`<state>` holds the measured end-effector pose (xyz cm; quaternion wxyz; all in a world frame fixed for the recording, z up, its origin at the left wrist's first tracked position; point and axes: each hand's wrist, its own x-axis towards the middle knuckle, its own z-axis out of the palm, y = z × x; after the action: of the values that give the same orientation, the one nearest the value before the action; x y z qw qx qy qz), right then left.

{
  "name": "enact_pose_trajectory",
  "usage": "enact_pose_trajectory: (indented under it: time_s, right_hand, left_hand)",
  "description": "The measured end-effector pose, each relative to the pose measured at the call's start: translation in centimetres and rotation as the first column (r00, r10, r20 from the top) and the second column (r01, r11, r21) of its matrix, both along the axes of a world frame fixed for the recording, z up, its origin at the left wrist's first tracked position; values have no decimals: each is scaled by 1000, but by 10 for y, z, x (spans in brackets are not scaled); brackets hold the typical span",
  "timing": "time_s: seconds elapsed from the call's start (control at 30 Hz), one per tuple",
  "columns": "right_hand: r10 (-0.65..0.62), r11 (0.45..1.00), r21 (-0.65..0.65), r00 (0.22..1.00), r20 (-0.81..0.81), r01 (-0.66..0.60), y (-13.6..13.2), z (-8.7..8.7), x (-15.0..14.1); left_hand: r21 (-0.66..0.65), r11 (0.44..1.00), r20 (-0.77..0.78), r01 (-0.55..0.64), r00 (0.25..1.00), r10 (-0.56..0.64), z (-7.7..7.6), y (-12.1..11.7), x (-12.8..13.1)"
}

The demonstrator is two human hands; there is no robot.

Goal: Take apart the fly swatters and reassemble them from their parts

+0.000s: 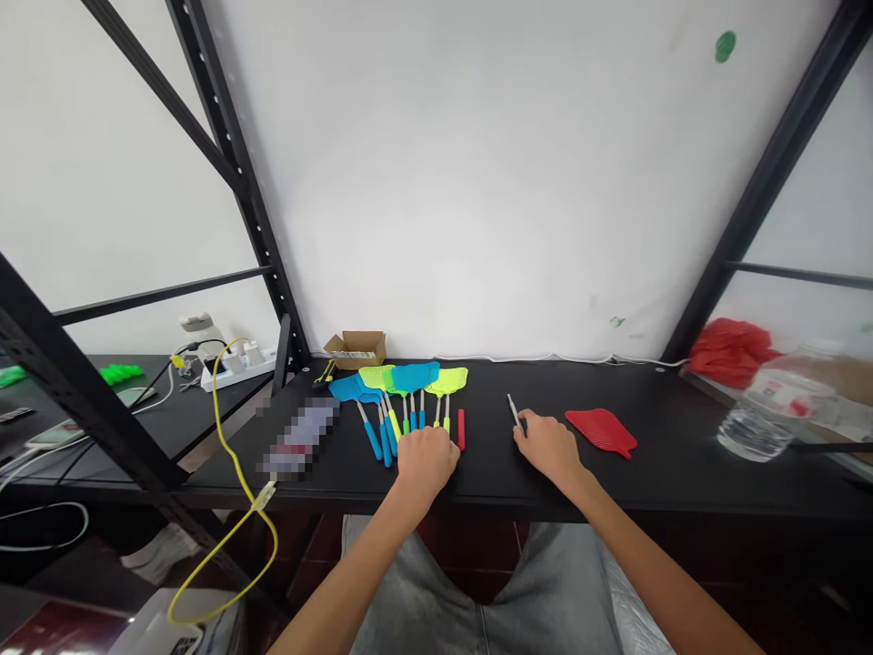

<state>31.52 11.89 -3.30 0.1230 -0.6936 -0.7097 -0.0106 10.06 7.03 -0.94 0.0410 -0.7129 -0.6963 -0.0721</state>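
Note:
Several fly swatters with blue heads point(416, 375) and yellow-green heads point(453, 378) lie in a fanned group on the black table. My left hand point(428, 462) rests over the lower ends of some handles, its fingers curled; what they hold, if anything, is hidden. Just right of it lies a loose red handle point(461, 429). My right hand point(549, 444) is closed on a thin silver metal rod point(513, 409), whose tip points up and left. A dark bit shows by the fingertips. Beyond this hand, to the right, a red swatter head point(603, 429) lies flat, detached.
A pixelated phone-like slab point(304, 438) lies left of the swatters, with a yellow cable point(228, 437) running off the edge. Behind stands a small open cardboard box point(356, 347). At right are a large clear bottle point(767, 414) and a red plastic bag point(733, 350). Black shelf posts point(249, 196) flank the table.

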Motion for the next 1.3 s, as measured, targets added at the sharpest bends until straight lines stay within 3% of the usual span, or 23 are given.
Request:
enact_pose_trajectory:
  time_s: [0.27,0.37,0.43,0.5,0.57,0.63,0.67,0.73,0.8,0.83,0.9,1.0,1.07,1.1,1.13,1.17,1.23,1.27,1.3]
  right_hand:
    - [21,1000,16,996,-87,-20,4,2,-13]
    - [26,998,64,971,-237,-11,5,2,-10]
    - [84,992,119,899,-430,-35,8,2,-9]
    - [159,987,122,689,-707,-103,12,3,-13]
    - [153,975,91,320,-935,-201,18,8,-18]
    - [78,969,82,-26,-997,-232,22,15,-24]
    - [56,973,86,-143,-988,-215,24,20,-26]
    - [47,981,98,-286,-957,-166,26,28,-27]
    - [46,983,111,-384,-922,-149,26,34,-27]
    - [47,981,123,-428,-903,-151,27,36,-27]
    - [44,978,138,-488,-872,-157,29,40,-25]
    - [91,980,169,-518,-851,-105,39,51,-12]
    - [156,982,189,-518,-841,-12,47,62,9]
    - [183,980,197,-507,-842,27,51,67,23]
    - [228,971,232,-484,-845,53,53,70,37]
    - [229,970,244,-439,-869,23,53,70,49]
    - [183,975,212,-288,-940,-72,49,63,68]
    - [147,980,169,-189,-971,-107,45,54,73]
    - [108,987,117,-81,-991,-114,41,44,75]
  left_hand:
    - [131,989,79,-71,995,61,-4,1,0]
    - [108,989,145,-97,986,80,1,-3,5]
    - [109,990,193,-85,979,63,5,-6,14]
    - [138,989,233,-51,972,17,6,-9,28]
    - [149,989,254,7,966,-45,5,-12,46]
    - [137,988,281,74,953,-111,1,-14,64]
    - [128,987,302,97,944,-132,0,-15,72]
    - [109,985,382,133,909,-165,-3,-15,84]
    - [124,978,530,168,822,-209,-4,-12,93]
    - [139,972,627,189,743,-234,-4,-10,97]
    - [147,962,829,228,502,-246,-3,-10,107]
    - [30,956,995,291,82,-56,-8,-25,119]
    - [-21,934,997,356,-61,46,-14,-45,118]
    - [9,912,999,410,-49,13,-16,-54,113]
    - [40,913,998,407,31,-58,-17,-61,106]
    - [65,935,973,350,187,-137,-17,-63,97]
    - [94,977,771,190,607,-192,-11,-53,75]
    - [100,991,620,86,774,-130,-7,-43,65]
    - [86,996,477,16,877,-55,-3,-30,56]
